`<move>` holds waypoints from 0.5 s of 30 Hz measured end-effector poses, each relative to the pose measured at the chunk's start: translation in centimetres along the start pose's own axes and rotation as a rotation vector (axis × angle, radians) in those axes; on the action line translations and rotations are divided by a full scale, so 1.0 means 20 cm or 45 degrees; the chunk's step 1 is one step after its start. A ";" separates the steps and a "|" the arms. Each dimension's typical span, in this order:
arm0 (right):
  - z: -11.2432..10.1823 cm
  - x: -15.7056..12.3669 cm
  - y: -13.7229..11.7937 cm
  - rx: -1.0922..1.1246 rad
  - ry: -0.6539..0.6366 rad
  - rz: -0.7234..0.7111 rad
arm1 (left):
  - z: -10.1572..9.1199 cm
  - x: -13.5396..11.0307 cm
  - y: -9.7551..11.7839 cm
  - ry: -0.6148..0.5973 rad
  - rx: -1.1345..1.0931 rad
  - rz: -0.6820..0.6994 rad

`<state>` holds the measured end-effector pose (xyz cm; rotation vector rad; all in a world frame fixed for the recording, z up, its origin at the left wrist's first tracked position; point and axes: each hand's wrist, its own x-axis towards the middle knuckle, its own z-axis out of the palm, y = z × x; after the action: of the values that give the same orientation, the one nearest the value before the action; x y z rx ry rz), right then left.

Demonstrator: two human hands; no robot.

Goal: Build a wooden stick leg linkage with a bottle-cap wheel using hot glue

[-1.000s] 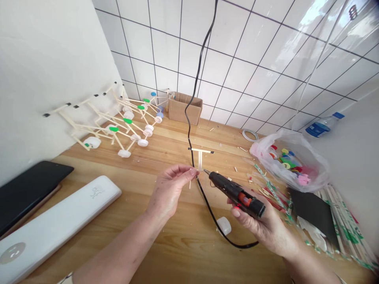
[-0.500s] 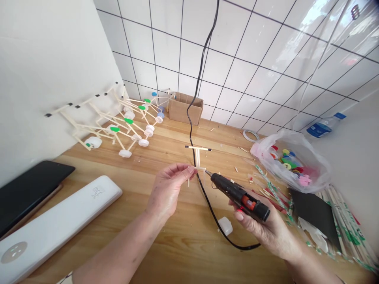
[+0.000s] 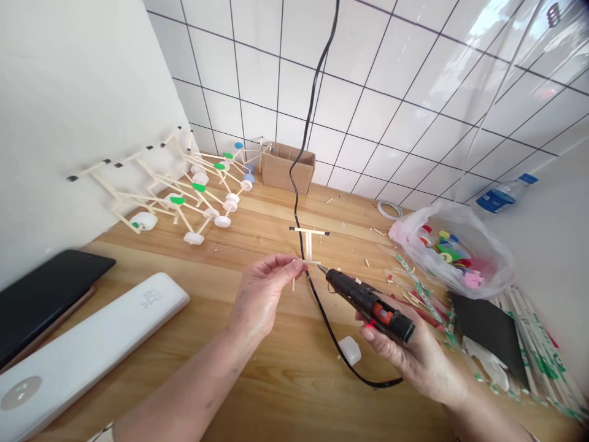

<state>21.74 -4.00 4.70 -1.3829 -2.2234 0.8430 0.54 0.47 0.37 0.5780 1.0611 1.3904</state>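
Between thumb and fingers, my left hand [image 3: 264, 288] pinches a small frame of thin wooden sticks [image 3: 308, 245]. Its crossbar at the far end has black tips, and a short stick juts to the right near my fingertips. Wrapped in my right hand [image 3: 414, 356] is a black hot glue gun [image 3: 368, 304] with an orange part inside and a red light lit. The gun's metal nozzle points left and is at the end of the short stick; I cannot tell whether they touch. A black cable [image 3: 326, 313] curves over the table, passing behind the frame.
Stick-built tricycle models [image 3: 193, 190] stand at the left wall. A cardboard box [image 3: 289, 169], tape roll [image 3: 389, 210], bag of colourful pieces [image 3: 453, 252] and bottle [image 3: 506, 193] line the back and right. Stick bundles [image 3: 538, 350] lie right, a white power bank [image 3: 101, 350] and black phone [image 3: 50, 294] left.
The glue gun has shifted slightly left, its nozzle staying by the stick's end. My left hand keeps its pinch on the frame, almost still.
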 end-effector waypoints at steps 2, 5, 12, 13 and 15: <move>0.00 0.00 0.00 -0.009 0.000 -0.001 | 0.00 0.00 0.00 -0.003 -0.002 0.005; 0.00 0.00 0.00 -0.019 0.011 -0.004 | -0.01 0.00 -0.01 -0.004 -0.002 0.009; 0.00 -0.01 0.01 -0.016 0.011 -0.006 | 0.00 0.00 0.00 0.010 0.006 0.008; 0.00 -0.01 0.01 -0.013 0.013 -0.006 | 0.00 0.00 0.01 0.012 0.007 0.010; -0.01 0.00 0.01 -0.007 0.016 -0.006 | 0.00 0.00 0.01 0.014 0.009 0.017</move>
<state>21.93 -3.99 4.68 -1.3809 -2.2206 0.8242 0.53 0.51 0.55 0.5844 1.0734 1.4034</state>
